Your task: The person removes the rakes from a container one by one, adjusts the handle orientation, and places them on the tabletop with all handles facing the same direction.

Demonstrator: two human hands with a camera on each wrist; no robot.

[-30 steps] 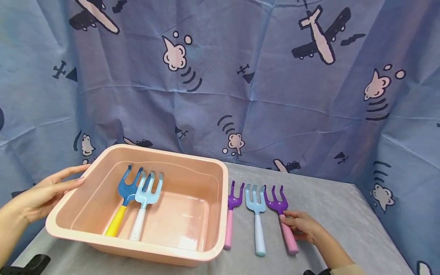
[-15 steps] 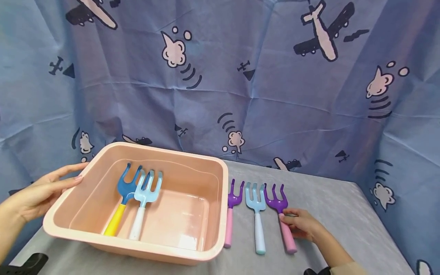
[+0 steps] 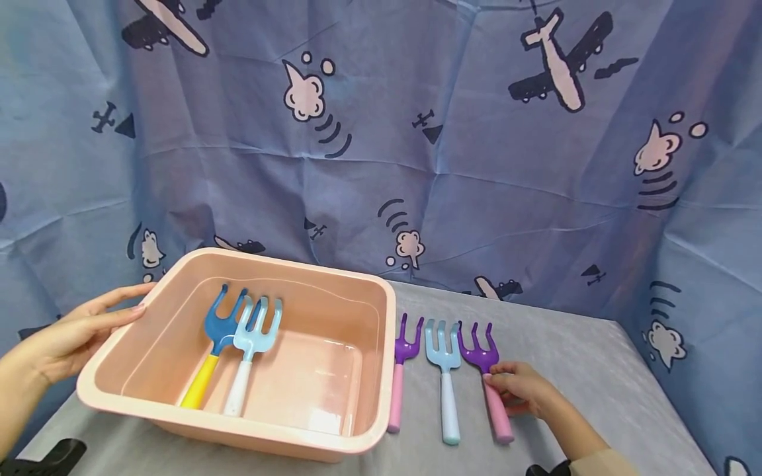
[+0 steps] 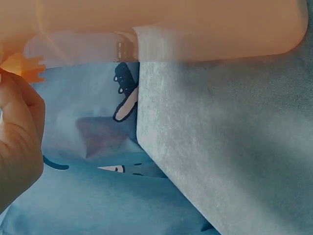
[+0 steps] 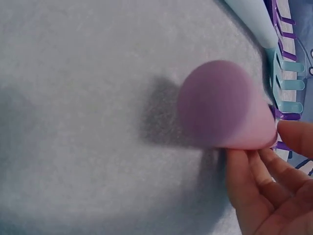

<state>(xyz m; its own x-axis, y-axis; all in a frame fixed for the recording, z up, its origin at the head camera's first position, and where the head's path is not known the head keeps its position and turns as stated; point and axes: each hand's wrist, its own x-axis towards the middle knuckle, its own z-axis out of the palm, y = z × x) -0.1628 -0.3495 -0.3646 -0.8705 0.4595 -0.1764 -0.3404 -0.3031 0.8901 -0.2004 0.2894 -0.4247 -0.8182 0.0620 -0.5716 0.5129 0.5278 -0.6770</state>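
Note:
My left hand [image 3: 71, 340] grips the left side of a peach plastic basin [image 3: 238, 433], which sits tilted so that its inside shows. In the left wrist view the left hand [image 4: 19, 132] is at the frame's edge beside the basin's underside [image 4: 220, 29]. Inside the basin lie a blue hand fork with a yellow handle [image 3: 200, 383] and a light blue one with a white handle [image 3: 239, 390]. My right hand [image 3: 524, 390] pinches the pink handle of a purple hand fork [image 3: 497, 413], thumb on top. The handle's end [image 5: 215, 105] faces the right wrist camera.
A light blue hand fork [image 3: 450, 403] lies just left of the held one. Another purple fork with a pink handle [image 3: 396, 396] lies close against the basin's right side. Grey cloth [image 3: 583, 370] covers the table. Behind hangs a blue curtain [image 3: 357, 178] with airplane prints.

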